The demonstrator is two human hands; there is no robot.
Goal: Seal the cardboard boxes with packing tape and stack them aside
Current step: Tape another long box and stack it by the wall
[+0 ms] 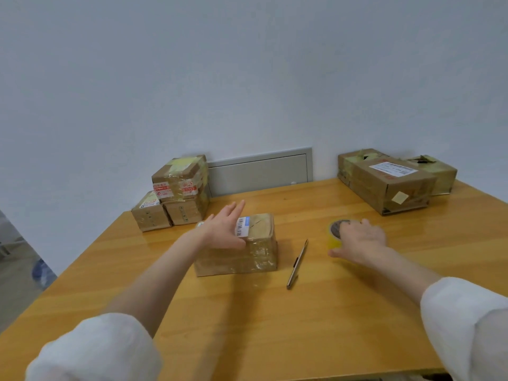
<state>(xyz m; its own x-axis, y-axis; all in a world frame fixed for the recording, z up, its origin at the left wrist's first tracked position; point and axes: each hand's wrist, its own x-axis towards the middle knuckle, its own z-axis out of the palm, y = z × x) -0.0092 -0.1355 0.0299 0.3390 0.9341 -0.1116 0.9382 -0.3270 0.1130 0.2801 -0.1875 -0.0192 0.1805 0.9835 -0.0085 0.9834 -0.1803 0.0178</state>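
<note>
A small taped cardboard box [258, 251] with a barcode label sits in the middle of the wooden table [247, 325]. My left hand [225, 226] lies flat over its top left part, fingers straight. To the right stands a roll of yellow packing tape [334, 235]. My right hand [360, 240] covers the roll from above with fingers spread, thumb out toward the near side. A slim utility knife [297, 265] lies on the table between box and roll.
A stack of three taped boxes [176, 193] stands at the table's back left corner. Two larger boxes [390, 180] and a smaller one [439, 171] sit at the back right. A grey wall panel [261, 171] is behind the table.
</note>
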